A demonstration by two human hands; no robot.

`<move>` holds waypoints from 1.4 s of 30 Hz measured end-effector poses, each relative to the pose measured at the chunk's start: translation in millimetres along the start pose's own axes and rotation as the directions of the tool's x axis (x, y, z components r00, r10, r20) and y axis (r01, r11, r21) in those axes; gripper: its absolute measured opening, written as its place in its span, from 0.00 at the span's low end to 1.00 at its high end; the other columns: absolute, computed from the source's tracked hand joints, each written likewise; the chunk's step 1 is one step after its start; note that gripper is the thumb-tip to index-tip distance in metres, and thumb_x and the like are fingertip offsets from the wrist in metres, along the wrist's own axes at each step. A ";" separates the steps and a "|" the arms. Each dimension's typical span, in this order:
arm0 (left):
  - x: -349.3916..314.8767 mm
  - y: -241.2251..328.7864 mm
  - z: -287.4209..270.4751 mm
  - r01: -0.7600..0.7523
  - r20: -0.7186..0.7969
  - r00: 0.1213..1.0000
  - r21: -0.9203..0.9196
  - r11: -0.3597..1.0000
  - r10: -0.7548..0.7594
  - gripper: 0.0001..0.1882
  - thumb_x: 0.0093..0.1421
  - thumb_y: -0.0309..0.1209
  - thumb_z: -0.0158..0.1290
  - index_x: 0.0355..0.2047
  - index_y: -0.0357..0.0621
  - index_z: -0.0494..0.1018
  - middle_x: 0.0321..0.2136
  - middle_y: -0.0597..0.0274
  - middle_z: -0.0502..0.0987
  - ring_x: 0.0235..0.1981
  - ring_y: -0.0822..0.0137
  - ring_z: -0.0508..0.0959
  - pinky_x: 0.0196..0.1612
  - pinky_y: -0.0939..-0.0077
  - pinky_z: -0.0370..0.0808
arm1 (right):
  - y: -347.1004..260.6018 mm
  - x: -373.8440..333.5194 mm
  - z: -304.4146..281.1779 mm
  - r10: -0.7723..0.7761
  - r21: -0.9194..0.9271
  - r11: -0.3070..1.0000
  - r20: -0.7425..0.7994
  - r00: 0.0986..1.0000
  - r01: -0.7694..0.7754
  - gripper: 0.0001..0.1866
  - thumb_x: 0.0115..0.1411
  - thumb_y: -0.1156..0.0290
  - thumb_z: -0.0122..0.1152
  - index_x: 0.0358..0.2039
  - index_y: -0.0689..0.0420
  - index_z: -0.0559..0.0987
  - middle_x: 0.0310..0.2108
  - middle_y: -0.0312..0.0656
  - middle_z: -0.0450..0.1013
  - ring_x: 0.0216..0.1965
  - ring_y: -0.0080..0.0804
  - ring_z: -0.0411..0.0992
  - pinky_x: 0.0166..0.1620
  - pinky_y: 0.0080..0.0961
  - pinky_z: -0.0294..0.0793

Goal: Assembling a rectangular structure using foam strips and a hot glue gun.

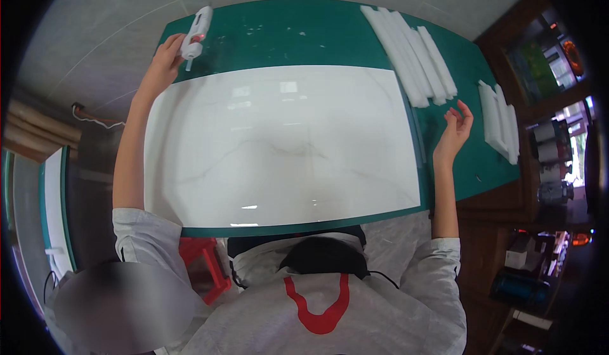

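Left hand wrapped around the white glue gun at the counter's far-left corner, nozzle down. Right hand spread, empty, beside the white foam strips, their long axes running away from the person.

At seven o'clock I see only a blurred grey patch, nothing readable in it. My left hand covers the grip of the white glue gun. The shelves at three o'clock blur into the dark rim, their items too small to identify. The bench hides the floor beneath.
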State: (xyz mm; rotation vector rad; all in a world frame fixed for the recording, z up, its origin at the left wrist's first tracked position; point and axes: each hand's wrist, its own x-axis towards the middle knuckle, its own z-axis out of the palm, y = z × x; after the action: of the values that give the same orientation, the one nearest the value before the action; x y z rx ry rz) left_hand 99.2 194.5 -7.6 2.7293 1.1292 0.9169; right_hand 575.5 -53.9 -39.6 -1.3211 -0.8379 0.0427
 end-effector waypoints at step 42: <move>38.4 132.5 139.0 -0.005 0.159 0.987 0.054 0.999 -0.003 0.18 0.52 0.23 0.41 0.46 0.41 0.62 0.43 0.58 0.60 0.43 0.59 0.63 0.44 0.59 0.57 | 16.3 -25.3 35.6 0.068 -0.139 0.990 0.252 0.965 -0.034 0.12 0.46 0.85 0.46 0.32 0.60 0.70 0.31 0.34 0.62 0.26 0.16 0.61 0.25 0.10 0.60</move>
State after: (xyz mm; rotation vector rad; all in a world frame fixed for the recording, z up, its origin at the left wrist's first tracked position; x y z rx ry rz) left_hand 279.2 146.8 -68.3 2.7869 1.1393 0.6634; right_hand 544.4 -31.7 -66.4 -1.4836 -1.0398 0.2052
